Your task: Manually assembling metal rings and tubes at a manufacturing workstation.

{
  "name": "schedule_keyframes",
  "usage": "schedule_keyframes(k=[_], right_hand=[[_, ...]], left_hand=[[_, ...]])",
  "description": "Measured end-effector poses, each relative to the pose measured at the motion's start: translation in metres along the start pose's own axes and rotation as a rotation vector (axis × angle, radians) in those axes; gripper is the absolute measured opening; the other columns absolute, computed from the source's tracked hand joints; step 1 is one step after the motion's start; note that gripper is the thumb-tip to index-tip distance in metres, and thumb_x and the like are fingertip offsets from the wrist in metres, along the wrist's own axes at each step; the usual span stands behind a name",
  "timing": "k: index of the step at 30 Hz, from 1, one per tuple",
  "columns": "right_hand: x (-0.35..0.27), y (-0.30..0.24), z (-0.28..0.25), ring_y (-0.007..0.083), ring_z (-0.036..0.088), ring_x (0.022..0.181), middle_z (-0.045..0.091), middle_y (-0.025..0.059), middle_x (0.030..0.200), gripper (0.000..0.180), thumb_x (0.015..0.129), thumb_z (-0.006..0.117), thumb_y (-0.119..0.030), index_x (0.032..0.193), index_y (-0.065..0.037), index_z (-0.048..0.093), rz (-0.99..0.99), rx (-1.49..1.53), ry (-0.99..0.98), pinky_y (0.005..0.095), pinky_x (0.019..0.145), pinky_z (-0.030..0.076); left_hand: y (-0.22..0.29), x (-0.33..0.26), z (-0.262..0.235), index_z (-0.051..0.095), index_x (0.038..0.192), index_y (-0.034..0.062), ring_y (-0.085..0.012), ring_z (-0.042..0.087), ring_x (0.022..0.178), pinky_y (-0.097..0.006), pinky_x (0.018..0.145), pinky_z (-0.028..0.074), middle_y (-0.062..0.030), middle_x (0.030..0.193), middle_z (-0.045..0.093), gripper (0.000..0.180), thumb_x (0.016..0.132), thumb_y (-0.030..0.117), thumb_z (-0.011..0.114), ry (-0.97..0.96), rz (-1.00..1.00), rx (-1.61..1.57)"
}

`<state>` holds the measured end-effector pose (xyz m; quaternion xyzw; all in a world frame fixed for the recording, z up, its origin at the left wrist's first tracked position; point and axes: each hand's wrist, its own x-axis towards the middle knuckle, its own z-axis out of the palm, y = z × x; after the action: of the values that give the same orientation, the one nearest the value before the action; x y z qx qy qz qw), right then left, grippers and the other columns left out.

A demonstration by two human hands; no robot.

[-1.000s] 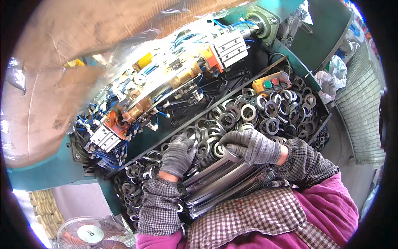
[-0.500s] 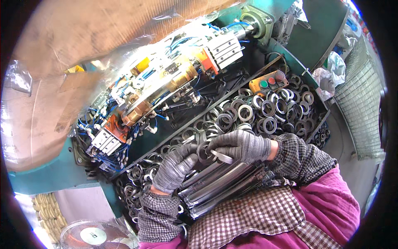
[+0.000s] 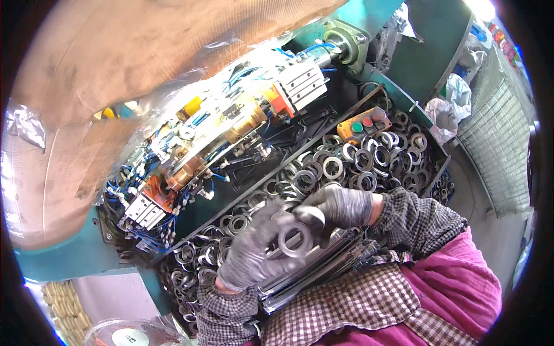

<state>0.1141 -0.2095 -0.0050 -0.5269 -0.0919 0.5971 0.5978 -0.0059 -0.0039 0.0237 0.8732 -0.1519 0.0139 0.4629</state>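
Gray-gloved hands work over a trough of loose metal rings, both of them below and to the left of a yellow push-button box. The left hand, smeared by motion, appears closed on the edge of a flat steel ring, though the blur hides exactly where the fingertips press; an edge grip would explain why the ring's face and open bore show unobstructed. The right hand, nearer the box, pinches a tilted steel ring between thumb and fingers, just beside the first; whether the two rings touch cannot be told. The long metal trough stretches from the box down to the left, its walls apparently serving to pen in the heaped rings. The box itself rests at the heap's upper edge, probably so its green and red buttons stay within reach. Dark glossy strips lie bundled below the box, between the hands and a checked apron. Left of the box, beyond the trough's far wall, sits a pneumatic fixture threaded with blue hoses.
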Motion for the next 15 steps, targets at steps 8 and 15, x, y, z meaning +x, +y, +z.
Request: schedule_keyframes(k=[8, 15], right_hand=[[0.008, -0.006, -0.002, 0.0214, 0.055, 0.119, 0.059, 0.0113, 0.129, 0.079, 0.077, 0.081, -0.026, 0.142, -0.008, 0.041, -0.653, -0.487, -0.273, 0.0352, 0.102, 0.044], [0.053, -0.079, -0.036, 0.0307, 0.058, 0.107, 0.061, 0.0128, 0.109, 0.055, 0.069, 0.075, -0.019, 0.118, -0.005, 0.054, -1.184, -1.487, 0.697, 0.042, 0.091, 0.048]], left_hand=[[-0.002, -0.012, -0.016, 0.058, 0.121, 0.0024, -0.0187, 0.062, 0.107, -0.034, 0.094, 0.048, -0.0105, 0.113, 0.066, 0.063, 0.067, 0.018, 0.088, 0.001, -0.299, -0.545], [-0.066, -0.027, -0.095, 0.053, 0.125, 0.0006, -0.0208, 0.065, 0.082, -0.034, 0.076, 0.052, -0.0112, 0.089, 0.065, 0.052, 0.077, 0.003, 0.072, 0.574, -0.437, 0.788]])
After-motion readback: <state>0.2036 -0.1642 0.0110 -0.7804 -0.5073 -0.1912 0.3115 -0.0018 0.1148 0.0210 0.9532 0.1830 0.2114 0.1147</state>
